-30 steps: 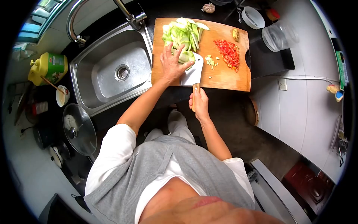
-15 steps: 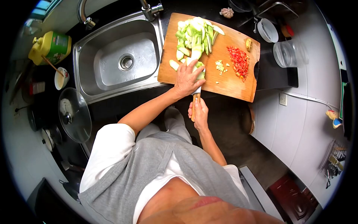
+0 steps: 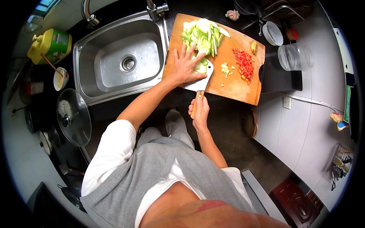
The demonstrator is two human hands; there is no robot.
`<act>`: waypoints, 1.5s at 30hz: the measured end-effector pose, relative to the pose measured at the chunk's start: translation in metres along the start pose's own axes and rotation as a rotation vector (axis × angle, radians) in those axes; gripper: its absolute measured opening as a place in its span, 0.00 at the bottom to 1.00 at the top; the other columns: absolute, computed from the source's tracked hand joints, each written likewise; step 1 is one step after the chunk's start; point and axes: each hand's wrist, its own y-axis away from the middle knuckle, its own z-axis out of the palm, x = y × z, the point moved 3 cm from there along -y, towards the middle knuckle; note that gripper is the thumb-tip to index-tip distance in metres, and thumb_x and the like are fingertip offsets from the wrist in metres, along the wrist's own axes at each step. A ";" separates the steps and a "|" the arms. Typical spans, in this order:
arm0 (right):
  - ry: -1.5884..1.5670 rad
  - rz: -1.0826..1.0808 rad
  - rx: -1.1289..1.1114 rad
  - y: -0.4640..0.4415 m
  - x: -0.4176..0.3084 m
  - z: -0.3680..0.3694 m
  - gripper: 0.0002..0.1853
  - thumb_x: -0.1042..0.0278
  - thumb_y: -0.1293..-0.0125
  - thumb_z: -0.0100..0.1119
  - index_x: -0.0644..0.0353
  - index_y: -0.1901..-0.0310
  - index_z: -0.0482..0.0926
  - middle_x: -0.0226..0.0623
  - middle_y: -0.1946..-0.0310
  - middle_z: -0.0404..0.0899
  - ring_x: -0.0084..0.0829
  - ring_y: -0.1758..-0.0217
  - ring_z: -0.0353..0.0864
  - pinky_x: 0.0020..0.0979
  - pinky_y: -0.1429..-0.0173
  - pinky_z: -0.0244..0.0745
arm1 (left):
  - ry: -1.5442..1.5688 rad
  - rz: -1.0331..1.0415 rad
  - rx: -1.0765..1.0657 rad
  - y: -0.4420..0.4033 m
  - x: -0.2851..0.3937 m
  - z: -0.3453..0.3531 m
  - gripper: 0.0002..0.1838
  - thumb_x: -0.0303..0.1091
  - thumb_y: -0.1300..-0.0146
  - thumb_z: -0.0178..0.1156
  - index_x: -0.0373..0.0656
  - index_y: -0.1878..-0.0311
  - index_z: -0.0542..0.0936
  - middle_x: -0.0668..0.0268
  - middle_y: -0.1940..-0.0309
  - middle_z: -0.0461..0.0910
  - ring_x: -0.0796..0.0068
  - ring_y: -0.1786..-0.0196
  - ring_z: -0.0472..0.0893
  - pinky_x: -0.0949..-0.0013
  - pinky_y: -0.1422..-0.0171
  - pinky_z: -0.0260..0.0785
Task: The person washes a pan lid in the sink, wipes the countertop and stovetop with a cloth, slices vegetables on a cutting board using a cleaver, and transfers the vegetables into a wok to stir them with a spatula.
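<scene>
Cleaver (image 3: 200, 81): it sat over the near side of the cutting board (image 3: 232, 92), broad face showing; probably stiff and fairly heavy, best held by its wooden handle (image 3: 199, 96).
Right hand (image 3: 200, 110): you had it wrapped around that handle.
Left hand (image 3: 184, 68): you had its fingers spread over green slices (image 3: 200, 67) beside the blade.
Green slices: likely light, moist, slippery and easily snapped, so suited to gentle cupping from above.
</scene>
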 end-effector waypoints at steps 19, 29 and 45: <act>0.033 -0.042 -0.118 0.029 -0.027 0.014 0.11 0.60 0.34 0.44 0.61 0.60 0.66 0.29 0.76 0.67 0.17 0.83 0.65 0.18 0.82 0.61 | 0.255 0.148 0.223 0.020 0.040 -0.041 0.31 0.47 0.60 0.65 0.50 0.48 0.72 0.54 0.49 0.65 0.46 0.42 0.61 0.53 0.41 0.56; 0.359 -0.169 -0.519 0.101 -0.029 0.133 0.11 0.65 0.35 0.43 0.61 0.54 0.66 0.30 0.75 0.67 0.17 0.83 0.65 0.16 0.82 0.60 | 0.073 -0.042 0.684 0.126 -0.018 -0.205 0.32 0.48 0.58 0.64 0.47 0.47 0.71 0.50 0.49 0.63 0.45 0.40 0.58 0.52 0.39 0.53; 0.825 0.471 -1.968 0.522 0.254 0.474 0.09 0.64 0.36 0.43 0.62 0.68 0.67 0.31 0.79 0.66 0.19 0.84 0.65 0.21 0.83 0.61 | -0.971 -1.236 1.202 0.752 -0.091 -0.501 0.27 0.49 0.55 0.62 0.43 0.53 0.73 0.54 0.56 0.67 0.55 0.51 0.66 0.57 0.48 0.61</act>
